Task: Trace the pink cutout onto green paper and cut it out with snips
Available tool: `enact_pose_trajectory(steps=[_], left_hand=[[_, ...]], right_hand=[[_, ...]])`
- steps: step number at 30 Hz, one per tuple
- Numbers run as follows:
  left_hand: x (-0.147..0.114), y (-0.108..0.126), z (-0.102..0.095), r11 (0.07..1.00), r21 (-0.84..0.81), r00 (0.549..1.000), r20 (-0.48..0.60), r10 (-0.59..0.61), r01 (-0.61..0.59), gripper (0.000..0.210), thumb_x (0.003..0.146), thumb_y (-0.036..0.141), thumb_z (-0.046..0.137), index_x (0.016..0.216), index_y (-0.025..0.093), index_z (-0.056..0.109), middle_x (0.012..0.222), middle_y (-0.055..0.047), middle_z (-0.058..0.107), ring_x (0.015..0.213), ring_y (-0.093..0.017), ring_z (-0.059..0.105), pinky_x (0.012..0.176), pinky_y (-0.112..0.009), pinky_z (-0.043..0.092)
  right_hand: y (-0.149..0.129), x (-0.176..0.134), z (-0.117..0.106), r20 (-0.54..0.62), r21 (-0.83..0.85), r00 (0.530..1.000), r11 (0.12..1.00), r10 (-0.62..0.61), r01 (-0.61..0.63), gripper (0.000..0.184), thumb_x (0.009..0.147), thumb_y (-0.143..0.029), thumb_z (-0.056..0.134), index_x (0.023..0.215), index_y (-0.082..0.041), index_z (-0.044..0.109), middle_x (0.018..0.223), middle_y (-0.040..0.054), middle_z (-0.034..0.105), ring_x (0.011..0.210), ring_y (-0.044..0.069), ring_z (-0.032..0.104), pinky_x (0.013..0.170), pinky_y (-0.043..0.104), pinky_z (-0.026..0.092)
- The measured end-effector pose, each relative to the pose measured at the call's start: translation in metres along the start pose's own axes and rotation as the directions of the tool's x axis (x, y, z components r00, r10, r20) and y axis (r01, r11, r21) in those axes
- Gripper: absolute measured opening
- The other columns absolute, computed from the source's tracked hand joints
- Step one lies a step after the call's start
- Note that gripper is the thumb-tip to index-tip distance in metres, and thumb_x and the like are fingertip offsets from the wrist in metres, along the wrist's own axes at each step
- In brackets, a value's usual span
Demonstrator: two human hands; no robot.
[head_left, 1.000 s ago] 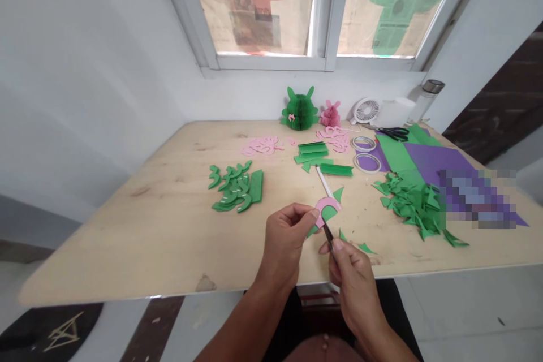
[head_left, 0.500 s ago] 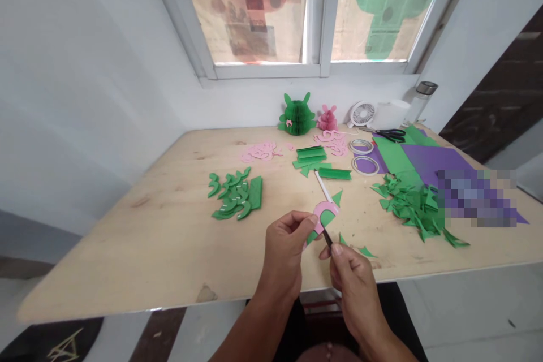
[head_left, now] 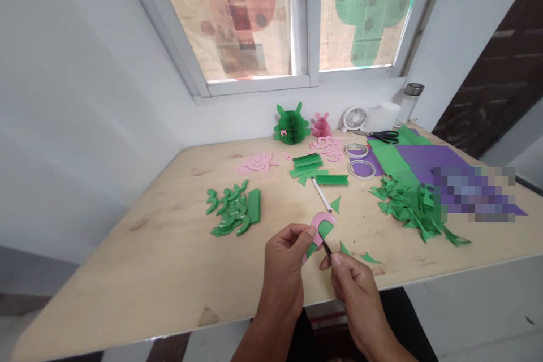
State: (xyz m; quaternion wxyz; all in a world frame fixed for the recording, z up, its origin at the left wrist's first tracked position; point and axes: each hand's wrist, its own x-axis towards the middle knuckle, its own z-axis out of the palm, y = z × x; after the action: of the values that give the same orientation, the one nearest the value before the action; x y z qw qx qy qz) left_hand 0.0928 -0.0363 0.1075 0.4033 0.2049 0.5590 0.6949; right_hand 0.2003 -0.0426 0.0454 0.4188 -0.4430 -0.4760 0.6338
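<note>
My left hand (head_left: 286, 257) pinches a pink curved paper piece (head_left: 319, 219) laid over green paper (head_left: 324, 230), with the green showing inside the curve. A small white mark is on the pink piece's upper end. My right hand (head_left: 350, 274) is closed on a slim dark tool (head_left: 326, 247), whose tip meets the paper's inner edge; its handle is hidden by my fingers, so its kind is unclear. Green paper scraps (head_left: 369, 258) lie just right of my hands. Beyond the paper, a white pen (head_left: 321, 194) rests on the table (head_left: 165, 271).
Green curved cutouts (head_left: 233, 212) are piled left, green scraps (head_left: 407, 203) right. Pink cutouts (head_left: 257, 163), folded green strips (head_left: 307, 162), tape rolls (head_left: 361, 169), black scissors (head_left: 384, 136) and purple sheets (head_left: 432, 158) lie behind. Paper figures (head_left: 291, 126), a fan (head_left: 354, 118) and a bottle (head_left: 408, 104) line the wall.
The camera view has shifted a little, so the table and window sit slightly differently. Both hands keep the same hold, and the dark tool stays against the paper.
</note>
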Motion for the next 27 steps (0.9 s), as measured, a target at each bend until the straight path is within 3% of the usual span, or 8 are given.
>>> enact_pose_trajectory(steps=[6,13,27], left_hand=[[-0.0029,-0.0016,-0.0014,1.0,-0.02,1.0,-0.014,0.001,-0.001,0.025,0.058,0.037,0.076,0.061,0.013,0.068,0.046,0.001,0.055,0.05,-0.014,0.055,0.054,-0.026,0.045],[-0.0033,-0.0002,-0.0056,0.989,-0.091,0.991,0.081,-0.111,0.118,0.014,0.061,0.025,0.074,0.058,0.014,0.065,0.055,0.0,0.061,0.055,-0.009,0.052,0.057,-0.021,0.04],[-0.0027,-0.0027,-0.007,0.984,-0.123,0.988,0.093,-0.121,0.132,0.015,0.064,0.026,0.073,0.063,0.013,0.065,0.06,-0.001,0.063,0.061,-0.012,0.054,0.064,-0.025,0.042]], right_hand=[[-0.0015,0.0009,0.0015,0.011,-0.002,1.0,1.0,-0.005,0.005,0.047,0.082,-0.06,0.052,0.073,-0.015,0.061,0.049,-0.0082,0.023,0.046,0.008,0.02,0.043,0.022,0.013],[-0.0012,0.0005,0.0036,0.009,0.005,1.0,1.0,-0.012,0.012,0.048,0.082,-0.061,0.053,0.072,-0.015,0.061,0.05,-0.0079,0.023,0.047,0.008,0.02,0.043,0.022,0.014],[-0.0039,0.0014,0.004,-0.013,-0.129,0.997,0.989,-0.075,0.073,0.052,0.083,-0.063,0.048,0.068,-0.016,0.065,0.052,-0.0057,0.025,0.049,0.01,0.024,0.043,0.022,0.019]])
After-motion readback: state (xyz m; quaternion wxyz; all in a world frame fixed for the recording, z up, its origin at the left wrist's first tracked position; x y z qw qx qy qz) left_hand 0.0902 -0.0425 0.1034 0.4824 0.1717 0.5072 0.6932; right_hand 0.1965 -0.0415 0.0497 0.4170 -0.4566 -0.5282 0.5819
